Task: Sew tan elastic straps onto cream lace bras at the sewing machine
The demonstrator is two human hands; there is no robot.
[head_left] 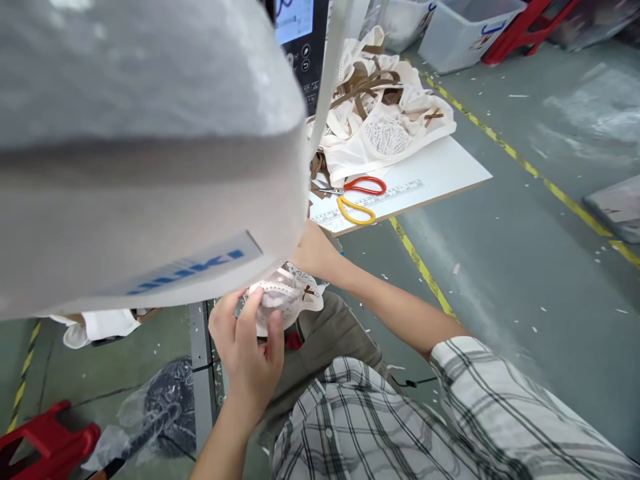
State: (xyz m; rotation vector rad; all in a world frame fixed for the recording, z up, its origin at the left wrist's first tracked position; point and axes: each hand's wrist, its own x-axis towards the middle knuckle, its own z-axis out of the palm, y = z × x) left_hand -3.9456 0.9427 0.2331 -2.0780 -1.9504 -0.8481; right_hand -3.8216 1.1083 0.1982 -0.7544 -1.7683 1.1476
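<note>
A white lace bra with a small brown bow hangs under the head of a sewing machine, which blocks much of the view. My left hand has its fingers curled on the left edge of the lace, the thumb at its near side. Beyond the bra, my right hand reaches under the machine head; its fingers are hidden there, so what they hold does not show. Scissors with one red and one yellow handle lie on the white board past my right hand.
A heap of white lace bras with brown straps covers the board's far part, near a printed ruler scale. A control screen stands behind the machine. Plastic bins and red stools are on the floor.
</note>
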